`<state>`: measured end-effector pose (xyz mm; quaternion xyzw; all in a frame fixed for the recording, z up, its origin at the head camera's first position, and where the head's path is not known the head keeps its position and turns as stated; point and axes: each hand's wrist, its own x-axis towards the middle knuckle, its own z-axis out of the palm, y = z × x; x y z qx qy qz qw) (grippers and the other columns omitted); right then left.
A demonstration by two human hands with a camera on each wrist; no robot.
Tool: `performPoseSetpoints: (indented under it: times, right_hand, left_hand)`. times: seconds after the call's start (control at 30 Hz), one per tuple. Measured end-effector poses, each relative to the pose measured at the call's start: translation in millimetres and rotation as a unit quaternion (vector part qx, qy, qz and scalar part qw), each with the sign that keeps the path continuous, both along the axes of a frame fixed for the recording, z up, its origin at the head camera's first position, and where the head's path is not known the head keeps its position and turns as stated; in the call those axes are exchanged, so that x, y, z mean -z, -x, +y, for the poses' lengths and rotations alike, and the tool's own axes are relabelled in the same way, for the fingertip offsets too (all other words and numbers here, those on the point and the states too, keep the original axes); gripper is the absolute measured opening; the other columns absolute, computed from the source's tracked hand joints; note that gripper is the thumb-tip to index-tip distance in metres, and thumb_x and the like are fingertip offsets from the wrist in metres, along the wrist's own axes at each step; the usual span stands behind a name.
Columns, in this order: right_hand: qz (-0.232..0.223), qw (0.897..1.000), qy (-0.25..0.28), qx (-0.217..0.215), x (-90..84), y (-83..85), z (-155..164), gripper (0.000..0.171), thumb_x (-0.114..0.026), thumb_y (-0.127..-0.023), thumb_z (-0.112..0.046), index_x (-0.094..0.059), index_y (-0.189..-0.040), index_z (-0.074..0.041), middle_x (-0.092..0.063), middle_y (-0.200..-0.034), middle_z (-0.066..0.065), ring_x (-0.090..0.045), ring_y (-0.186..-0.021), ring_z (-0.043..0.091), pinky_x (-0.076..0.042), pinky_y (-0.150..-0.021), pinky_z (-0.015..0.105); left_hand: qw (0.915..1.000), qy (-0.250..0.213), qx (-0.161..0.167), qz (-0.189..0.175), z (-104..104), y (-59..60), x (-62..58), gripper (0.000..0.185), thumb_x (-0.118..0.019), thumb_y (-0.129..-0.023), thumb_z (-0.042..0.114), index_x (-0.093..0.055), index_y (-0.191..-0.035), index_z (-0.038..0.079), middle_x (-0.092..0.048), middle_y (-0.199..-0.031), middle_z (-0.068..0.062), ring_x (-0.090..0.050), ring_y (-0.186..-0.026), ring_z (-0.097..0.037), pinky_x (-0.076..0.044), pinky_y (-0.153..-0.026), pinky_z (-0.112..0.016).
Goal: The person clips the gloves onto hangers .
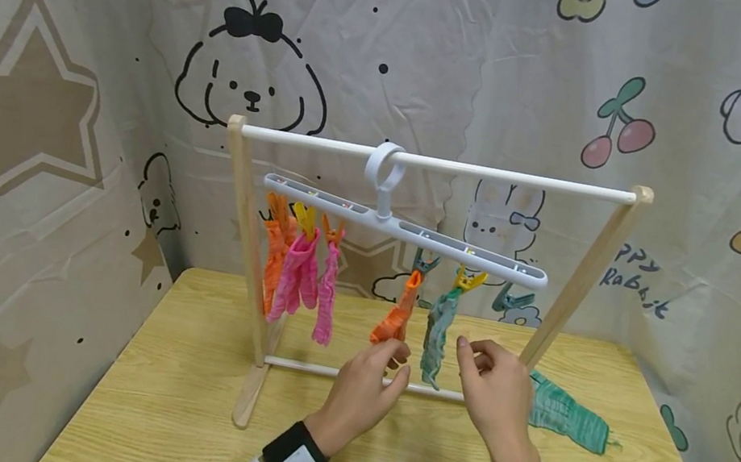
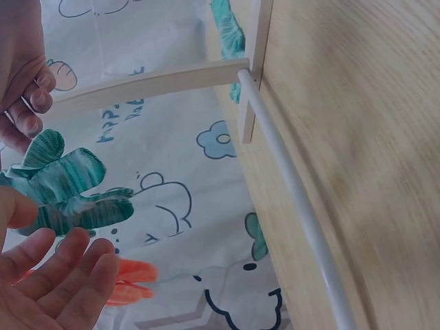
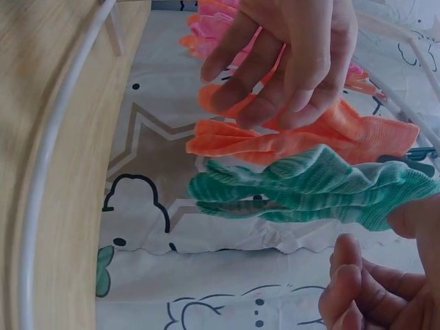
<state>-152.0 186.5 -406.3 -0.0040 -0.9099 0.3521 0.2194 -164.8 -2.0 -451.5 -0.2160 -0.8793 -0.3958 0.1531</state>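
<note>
Green sock (image 1: pixel 437 339) hangs clipped on the hanger (image 1: pixel 407 229); left hand (image 1: pixel 364 389) at its 8 o'clock and right hand (image 1: pixel 496 395) at 4 o'clock flank it, fingers relaxed, grasping nothing.

Green sock (image 3: pixel 309 189) between both hands, seemingly untouched.

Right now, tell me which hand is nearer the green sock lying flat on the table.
Right. The right hand hovers just beside the green sock on the table; the left hand is farther off, below the hanging orange sock.
</note>
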Motion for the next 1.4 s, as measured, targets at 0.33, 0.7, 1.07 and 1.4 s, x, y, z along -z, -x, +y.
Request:
performPoseSetpoints:
  times: [0.33,0.7,1.07,1.4]
  right_hand:
    - [-0.023,1.0,0.011,0.005,12.3,-4.0,6.7,0.035,-0.06,-0.101,-0.035,-0.076,-0.096,-0.005,-0.067,-0.062,0.001,-0.045,-0.044,0.006,-0.035,-0.042,0.026]
    - [-0.047,0.999,0.0,0.004,29.5,-7.9,8.5,0.033,-0.061,-0.1,-0.034,-0.076,-0.095,-0.005,-0.066,-0.063,0.001,-0.048,-0.047,0.008,-0.037,-0.043,0.026]
    - [-0.071,0.997,-0.02,0.019,49.6,-9.9,21.5,0.032,-0.062,-0.099,-0.035,-0.076,-0.093,-0.006,-0.066,-0.066,0.001,-0.048,-0.048,0.01,-0.037,-0.043,0.027]
    - [-0.086,0.995,-0.039,0.02,61.2,-12.3,28.6,0.033,-0.064,-0.099,-0.034,-0.076,-0.092,-0.004,-0.065,-0.062,0.0,-0.048,-0.047,0.01,-0.037,-0.044,0.026]
  left_hand:
    - [0.9999,0.002,-0.005,-0.009,-4.5,-7.3,12.7,0.01,-0.068,-0.094,0.015,-0.067,-0.104,0.012,-0.073,-0.098,-0.003,-0.07,-0.089,-0.019,-0.056,-0.075,-0.028]
    - [0.9993,0.018,-0.02,-0.027,-10.4,-12.8,24.7,0.008,-0.067,-0.095,0.016,-0.067,-0.102,0.015,-0.073,-0.097,0.0,-0.07,-0.087,-0.015,-0.054,-0.071,-0.024]
    - [0.9981,0.03,-0.007,-0.054,-15.4,-17.7,36.9,0.008,-0.064,-0.097,0.02,-0.068,-0.103,0.017,-0.073,-0.097,0.002,-0.069,-0.088,-0.015,-0.052,-0.071,-0.022]
    - [0.9979,0.056,0.006,-0.033,-7.6,-23.3,46.2,0.006,-0.067,-0.094,0.014,-0.067,-0.1,0.014,-0.075,-0.096,0.0,-0.07,-0.085,-0.015,-0.054,-0.07,-0.023]
